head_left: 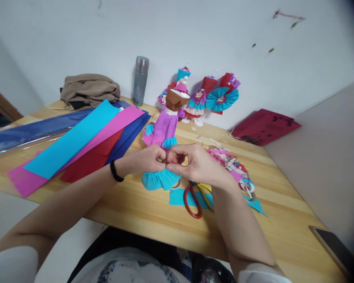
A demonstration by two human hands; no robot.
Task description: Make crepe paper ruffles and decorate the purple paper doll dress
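Head view | pinches turquoise crepe-paper ruffle (161,181) narrowly with left hand (153,158) and right hand (193,162) | near right wrist: scissors (185,200) | just beyond hands: purple-dressed doll (165,126)

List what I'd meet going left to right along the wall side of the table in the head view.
Tan bundled cloth, grey flask, red-topped paper figure with a pink flower, turquoise pleated rosette, dark pink bag. Other paper figures overlap around the middle, so I leave them out.
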